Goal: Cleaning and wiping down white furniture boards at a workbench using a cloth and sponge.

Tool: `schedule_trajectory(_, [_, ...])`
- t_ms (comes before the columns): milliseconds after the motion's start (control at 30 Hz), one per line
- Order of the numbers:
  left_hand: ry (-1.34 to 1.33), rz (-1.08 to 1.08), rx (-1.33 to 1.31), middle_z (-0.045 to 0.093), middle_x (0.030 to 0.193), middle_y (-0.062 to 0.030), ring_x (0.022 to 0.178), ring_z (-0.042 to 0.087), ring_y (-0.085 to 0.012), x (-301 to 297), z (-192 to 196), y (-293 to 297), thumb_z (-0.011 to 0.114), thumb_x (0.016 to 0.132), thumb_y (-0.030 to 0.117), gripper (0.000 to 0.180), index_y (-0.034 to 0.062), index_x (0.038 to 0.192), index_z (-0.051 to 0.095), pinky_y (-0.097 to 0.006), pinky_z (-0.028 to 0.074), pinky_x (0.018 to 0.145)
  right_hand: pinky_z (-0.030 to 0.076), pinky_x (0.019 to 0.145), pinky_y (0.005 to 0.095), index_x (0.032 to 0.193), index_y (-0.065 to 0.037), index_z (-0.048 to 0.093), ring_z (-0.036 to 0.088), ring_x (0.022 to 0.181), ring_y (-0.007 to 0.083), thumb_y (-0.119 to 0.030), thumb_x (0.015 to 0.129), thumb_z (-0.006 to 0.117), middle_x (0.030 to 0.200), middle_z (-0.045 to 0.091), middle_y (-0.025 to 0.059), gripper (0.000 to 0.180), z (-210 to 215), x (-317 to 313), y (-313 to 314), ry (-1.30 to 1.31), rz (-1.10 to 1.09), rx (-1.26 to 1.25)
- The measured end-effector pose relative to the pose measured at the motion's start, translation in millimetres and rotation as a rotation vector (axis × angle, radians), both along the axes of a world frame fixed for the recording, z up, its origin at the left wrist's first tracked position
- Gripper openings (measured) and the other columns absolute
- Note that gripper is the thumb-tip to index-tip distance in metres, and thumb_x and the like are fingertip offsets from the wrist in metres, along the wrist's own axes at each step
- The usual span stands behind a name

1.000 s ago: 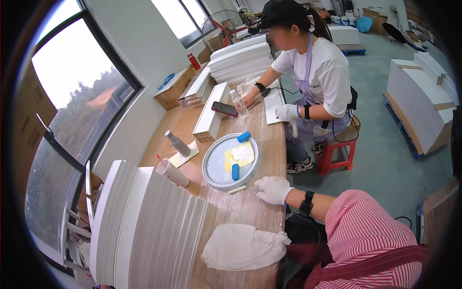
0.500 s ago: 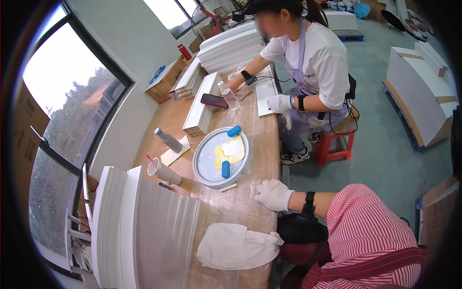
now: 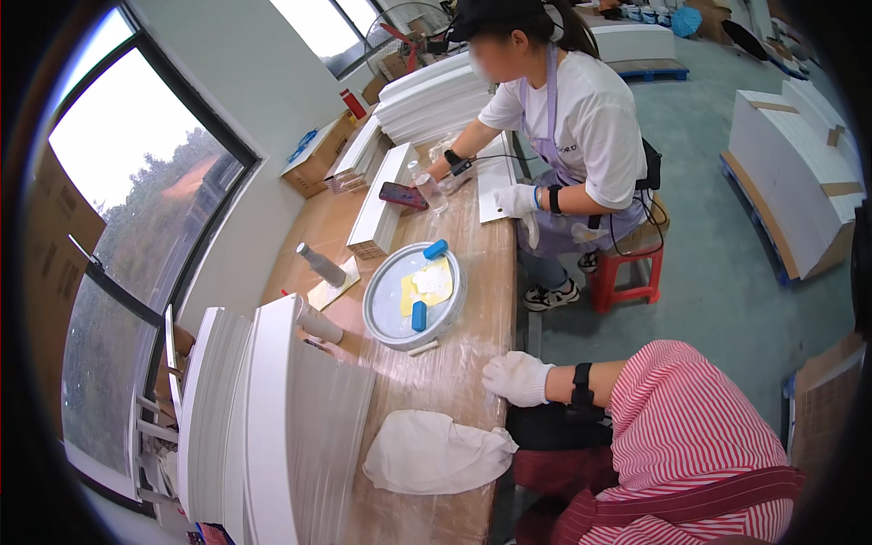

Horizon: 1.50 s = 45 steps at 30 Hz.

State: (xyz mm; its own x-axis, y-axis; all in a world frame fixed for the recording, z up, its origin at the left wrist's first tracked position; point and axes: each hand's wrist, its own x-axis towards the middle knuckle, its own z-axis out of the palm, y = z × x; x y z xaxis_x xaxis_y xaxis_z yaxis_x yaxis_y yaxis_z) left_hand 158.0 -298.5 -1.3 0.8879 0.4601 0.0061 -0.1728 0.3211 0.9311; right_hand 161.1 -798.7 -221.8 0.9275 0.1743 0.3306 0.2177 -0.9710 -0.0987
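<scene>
My right hand (image 3: 519,379), in a white knitted glove with a black band at the wrist, rests at the near edge of the table (image 3: 427,381). Its fingers are curled in, and nothing shows in them. Beside it lies a crumpled white cloth (image 3: 436,451). Past the cloth, a white panel (image 3: 270,409) stands raised along the stack of white panels (image 3: 213,409), partly covering a pale cup (image 3: 320,322). My left hand is out of view.
A round grey tub lid (image 3: 371,313) holds a yellow sponge cloth (image 3: 427,283) and two blue blocks (image 3: 419,315). A grey bottle (image 3: 320,263) stands behind. Across the table a co-worker (image 3: 581,118) in white gloves handles a white panel (image 3: 491,177) near a red stool (image 3: 627,272).
One white panel by the stack has shifted and now covers part of the cup. My right hand has drawn its fingers in at the table edge. The view has moved slightly.
</scene>
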Motion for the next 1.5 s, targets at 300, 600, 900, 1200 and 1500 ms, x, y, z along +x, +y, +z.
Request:
schedule_trajectory(300, [0.376,-0.035,-0.399,0.07,0.095,-0.0069,0.076,0.06,-0.022,-90.2,-176.1,134.2,0.068,0.096,0.035,0.036,0.0055,0.116,0.07,-0.033,0.047,0.064,0.058,0.079,0.0392,0.093,-0.017,0.073,0.071,0.1,0.0248,-0.016,0.084,0.066,0.099,0.07,0.0035,0.012,1.2,-4.1,-6.5,0.055,0.049,-0.062])
schedule_trajectory(600, [0.507,-0.051,0.13,0.069,0.099,-0.0104,0.086,0.066,-0.0253,-158.1,-257.0,120.2,0.068,0.093,0.026,0.043,0.0043,0.13,0.061,-0.04,0.052,0.072,0.055,0.076,0.0445,0.112,-0.022,0.074,0.07,0.09,0.029,-0.024,0.092,0.061,0.093,0.071,0.008,0.024,53.1,-4.3,5.2,0.188,-0.025,0.016])
schedule_trajectory(900, [0.458,-0.054,-0.143,0.066,0.126,-0.0143,0.11,0.068,-0.0271,-125.2,-203.3,36.4,0.063,0.1,0.023,0.045,-0.0039,0.136,0.056,-0.039,0.056,0.095,0.058,0.073,0.0484,0.125,-0.019,0.069,0.071,0.089,0.0352,-0.02,0.094,0.056,0.102,0.07,0.013,0.034,79.0,3.0,192.4,0.151,0.299,0.535])
schedule_trajectory(1200, [0.382,-0.034,0.046,0.061,0.134,-0.0181,0.117,0.066,-0.0287,-128.6,-201.0,23.1,0.059,0.101,0.016,0.05,-0.0035,0.146,0.046,-0.041,0.056,0.099,0.055,0.079,0.0495,0.099,-0.01,0.067,0.072,0.09,0.0321,-0.014,0.088,0.058,0.095,0.069,0.0134,0.015,-4.4,9.1,282.9,0.234,0.497,0.28])
schedule_trajectory(1500, [0.414,0.04,-0.03,0.057,0.139,-0.0214,0.125,0.06,-0.0334,-125.0,-195.8,26.8,0.057,0.097,0.01,0.059,-0.0074,0.151,0.038,-0.042,0.049,0.107,0.054,0.087,0.0515,0.131,-0.013,0.065,0.069,0.101,0.0387,-0.022,0.097,0.055,0.111,0.071,0.0158,0.036,17.0,150.6,105.3,0.09,-0.35,0.223])
